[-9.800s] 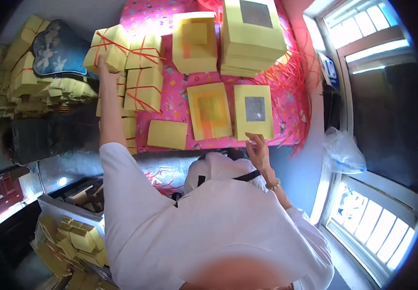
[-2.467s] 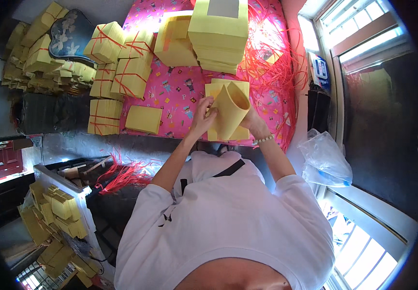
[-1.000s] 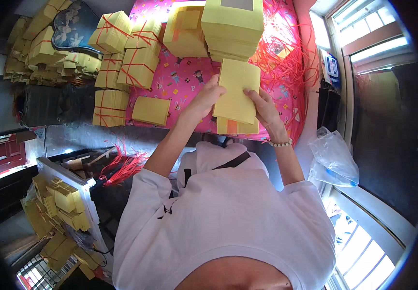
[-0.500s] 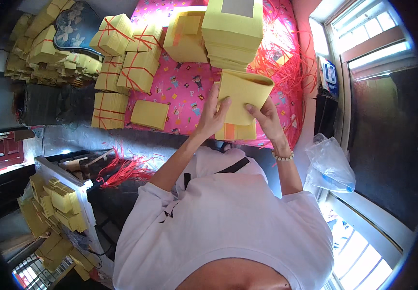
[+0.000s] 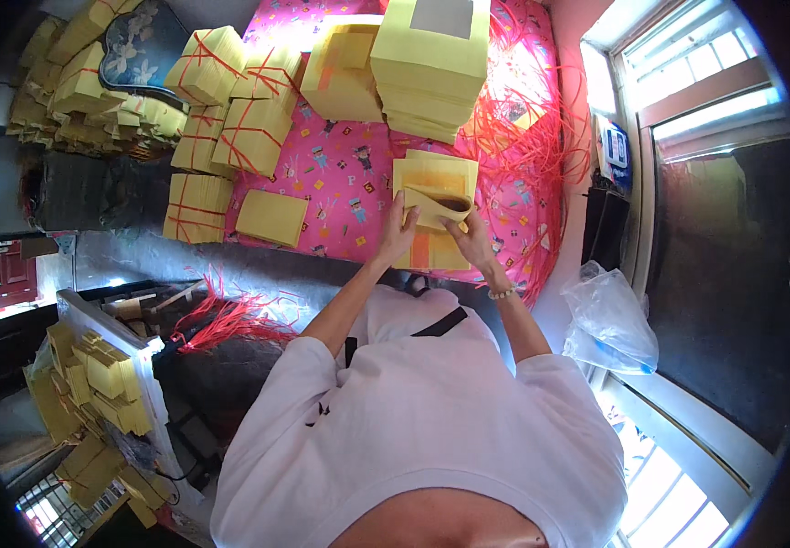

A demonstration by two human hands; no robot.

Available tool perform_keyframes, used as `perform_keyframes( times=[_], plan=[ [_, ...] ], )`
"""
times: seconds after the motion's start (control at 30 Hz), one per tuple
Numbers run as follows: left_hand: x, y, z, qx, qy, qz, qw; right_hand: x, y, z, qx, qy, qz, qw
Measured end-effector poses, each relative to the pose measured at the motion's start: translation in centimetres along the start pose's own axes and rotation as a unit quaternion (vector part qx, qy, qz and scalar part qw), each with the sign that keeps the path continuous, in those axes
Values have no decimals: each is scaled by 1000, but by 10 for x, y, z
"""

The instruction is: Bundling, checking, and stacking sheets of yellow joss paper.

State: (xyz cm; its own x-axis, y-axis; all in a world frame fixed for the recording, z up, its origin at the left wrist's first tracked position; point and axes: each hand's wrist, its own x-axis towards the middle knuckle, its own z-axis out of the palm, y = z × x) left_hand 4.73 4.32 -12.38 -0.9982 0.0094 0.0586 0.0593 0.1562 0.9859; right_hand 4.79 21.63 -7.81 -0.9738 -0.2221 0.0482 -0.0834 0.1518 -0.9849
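A thin bundle of yellow paper (image 5: 427, 216), bent into a loop with its curved side to the right, is held between my two hands. My left hand (image 5: 396, 239) grips its left end, fingers behind and thumb in front. The right hand (image 5: 473, 245), above a beaded bracelet, closes on its right end. Flat yellow paper with an orange patch (image 5: 440, 259) lies on the pink patterned cover beneath the bundle. Just beyond rises a tall yellow paper stack (image 5: 427, 82) with a grey rectangle on top. The fingers behind the bundle are partly hidden.
Yellow bundles tied with red strips (image 5: 253, 134) stand at the left of the pink cover (image 5: 349, 173), near a loose flat yellow pile (image 5: 271, 218). Red plastic strips (image 5: 541, 137) spread at the right. A clear plastic bag (image 5: 611, 320) hangs beside the dark window panel.
Both hands have come down and nearer with the yellow bundle. It was tilted up showing its broad face; now its looped edge shows, low over the flat paper.
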Motion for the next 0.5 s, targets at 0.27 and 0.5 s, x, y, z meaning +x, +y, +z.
perform_keyframes(
  times=[0.27,0.5],
  plan=[
    [4,8,5,13,4,-25,1000,12,2,-7,46,-27,-13,999],
    [11,71,0,-10,-5,-13,1000,14,-33,-26,165,-73,78,981]
  ],
)
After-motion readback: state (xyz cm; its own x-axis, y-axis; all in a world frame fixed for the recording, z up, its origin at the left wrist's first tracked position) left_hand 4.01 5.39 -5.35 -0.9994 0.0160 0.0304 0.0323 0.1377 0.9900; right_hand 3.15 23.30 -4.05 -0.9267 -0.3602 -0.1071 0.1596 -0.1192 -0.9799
